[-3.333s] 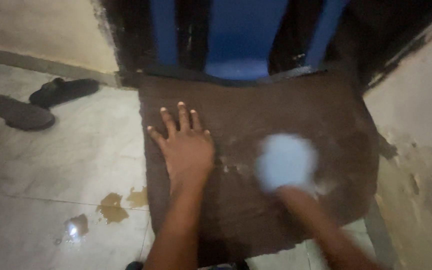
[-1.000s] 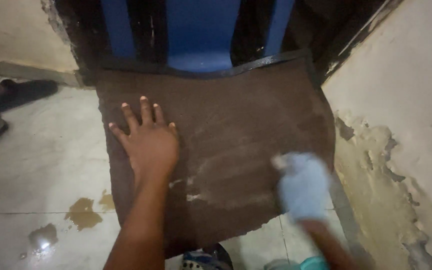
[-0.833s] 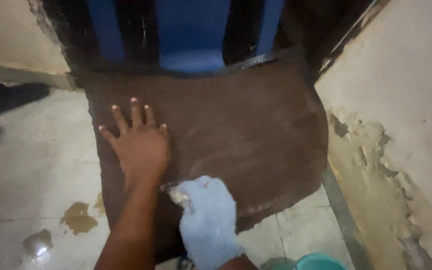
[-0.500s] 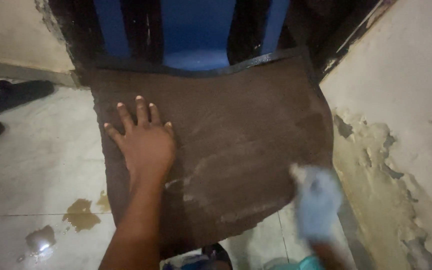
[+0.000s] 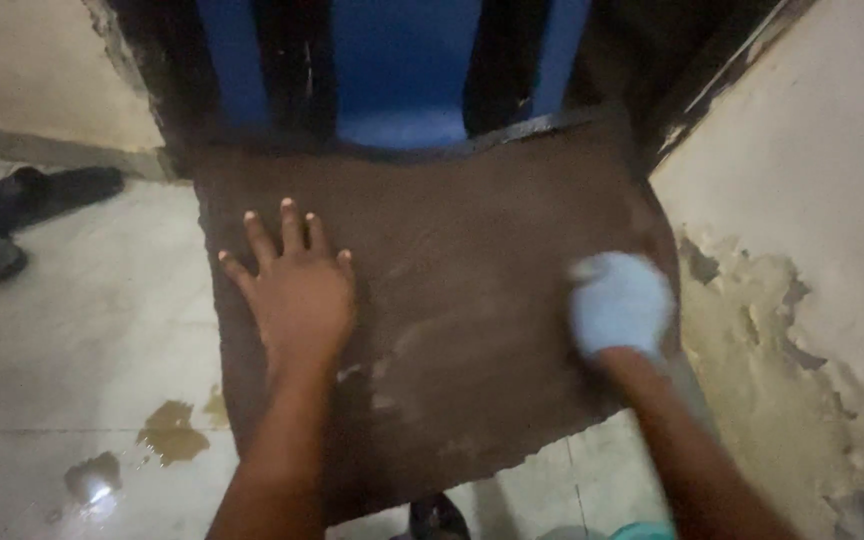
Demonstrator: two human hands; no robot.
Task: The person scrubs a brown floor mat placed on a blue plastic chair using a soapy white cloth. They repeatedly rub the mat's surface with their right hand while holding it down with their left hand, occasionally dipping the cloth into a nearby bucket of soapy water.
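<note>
A brown mat (image 5: 472,300) lies on the floor (image 5: 72,360) in front of a blue door (image 5: 402,70). The left hand (image 5: 297,295) lies flat on the mat, near its left side. Its fingers (image 5: 290,220) are spread wide and point to the door. Its grip is fully open and holds nothing; it only presses on the mat.

The right hand (image 5: 624,312) is at the right side of the mat, close to the edge. It is blurry. It is covered by a pale blue cloth (image 5: 617,295), which touches the mat. The hand seems wrapped in the cloth, but I cannot tell how tight its grip is, because the cloth hides the fingers.

The mat has light, smeared patches (image 5: 422,350) in the middle, between the two hands.

On the floor to the left there are two dark slippers (image 5: 37,195), well away from the mat. A brown puddle (image 5: 172,432) sits on the tiles just beside the mat's left edge. To the right there is a wall (image 5: 812,300) with peeling paint.
</note>
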